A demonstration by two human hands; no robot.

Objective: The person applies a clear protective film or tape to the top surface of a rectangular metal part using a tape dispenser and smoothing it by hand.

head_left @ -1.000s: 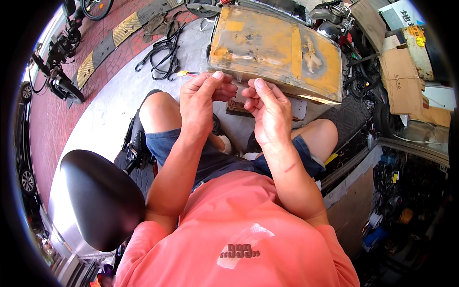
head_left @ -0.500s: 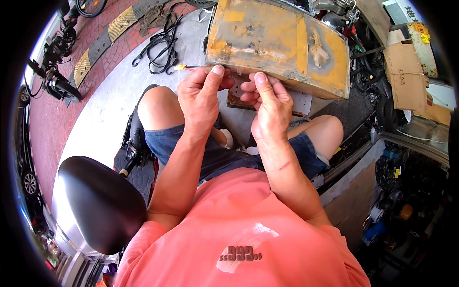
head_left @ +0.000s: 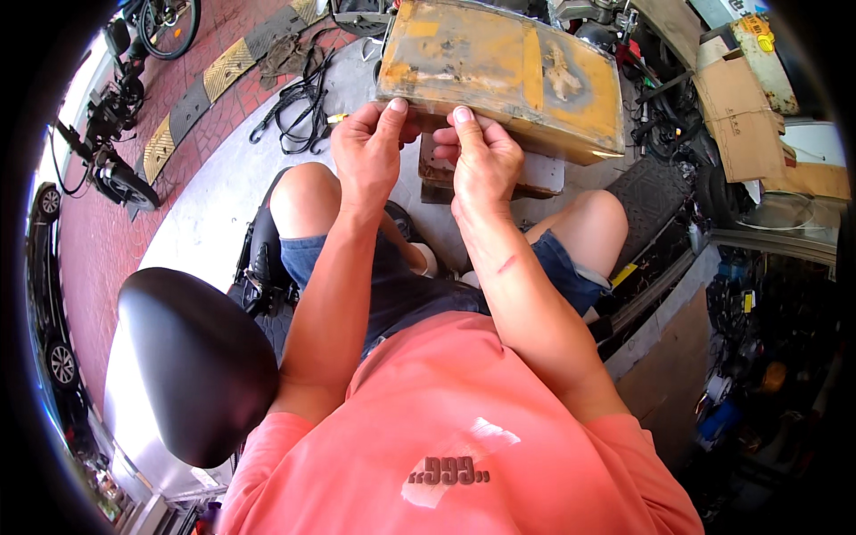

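Saw black cords (head_left: 312, 116) in the upper left, then a small yellow piece (head_left: 337, 118) just beside the left hand (head_left: 366, 162), below the near left corner of the taped box (head_left: 464, 55) at upper centre; noted a long axis sloping down rightward, neither hand clearly nearer. Saw left fingers pinched narrow, the right hand's (head_left: 487, 171) likewise; could not tell contents or contact.

left hand (head_left: 367, 160), right hand (head_left: 486, 169) raised near each other; thumbs (head_left: 390, 120) against curled fingers (head_left: 447, 147); forearms (head_left: 332, 285) slanting inward.
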